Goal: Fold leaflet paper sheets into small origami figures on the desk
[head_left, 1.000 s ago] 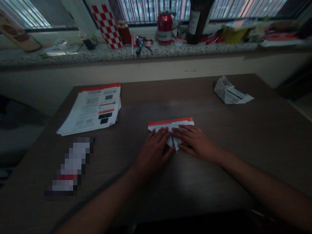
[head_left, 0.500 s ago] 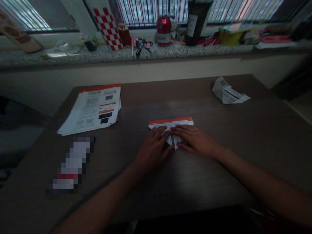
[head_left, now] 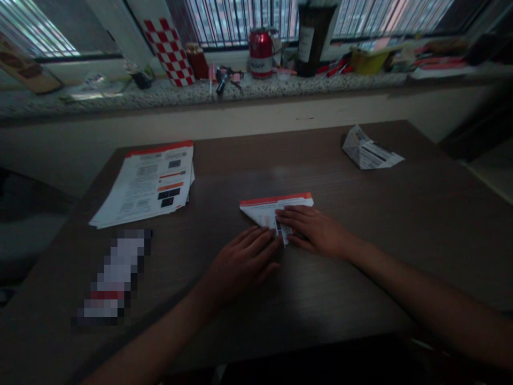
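Observation:
A folded sheet of printed paper lies on the table in front of me, a triangle pointing toward me with a red strip along its far edge. My left hand rests by its lower left edge, fingers stretched out, the fingertips touching the paper near its point. Flat across the right half of the sheet lies my right hand, fingers extended and pressing it to the table. Part of the paper's right side is hidden under that hand.
A stack of printed sheets lies at the left of the brown table. Nearer me is a blurred-out phone-like object. A folded paper piece stands at the far right. Along the windowsill are a red can and a dark tube.
My left hand has slid down and toward me along the paper, uncovering its left half. The right hand stays on the sheet. The whole view has shifted slightly.

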`<state>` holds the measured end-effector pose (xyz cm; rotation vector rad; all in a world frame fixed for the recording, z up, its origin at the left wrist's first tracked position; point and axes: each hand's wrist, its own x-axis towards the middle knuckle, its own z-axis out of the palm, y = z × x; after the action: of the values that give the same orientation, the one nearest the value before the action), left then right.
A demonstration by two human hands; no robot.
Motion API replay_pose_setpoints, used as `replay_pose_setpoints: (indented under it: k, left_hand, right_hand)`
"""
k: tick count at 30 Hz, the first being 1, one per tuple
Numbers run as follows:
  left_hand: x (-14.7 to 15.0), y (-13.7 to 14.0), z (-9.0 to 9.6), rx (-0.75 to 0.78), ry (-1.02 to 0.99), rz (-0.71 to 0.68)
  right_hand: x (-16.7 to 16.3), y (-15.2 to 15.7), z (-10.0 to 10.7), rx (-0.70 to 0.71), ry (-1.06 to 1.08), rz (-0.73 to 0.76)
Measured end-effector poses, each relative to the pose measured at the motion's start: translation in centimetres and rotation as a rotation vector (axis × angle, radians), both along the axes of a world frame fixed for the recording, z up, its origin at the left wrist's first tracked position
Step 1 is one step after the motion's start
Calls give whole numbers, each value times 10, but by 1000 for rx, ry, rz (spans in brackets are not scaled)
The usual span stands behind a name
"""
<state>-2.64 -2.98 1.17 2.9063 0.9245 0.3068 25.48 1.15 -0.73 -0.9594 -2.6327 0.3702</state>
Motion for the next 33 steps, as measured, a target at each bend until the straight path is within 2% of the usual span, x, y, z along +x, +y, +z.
replay_pose_setpoints:
  k: [6,20,33]
  left_hand:
    - [-6,-5,-5,-13,17,-9]
    - [-5,-8,-1,-104,35,-21]
    - [-8,-6,-1,-179,-7,21]
  right_hand:
    - [0,0,0,2,5,5]
    - [0,-1,0,-6,9,-6]
    - [-12,-9,7,-43,65,-97]
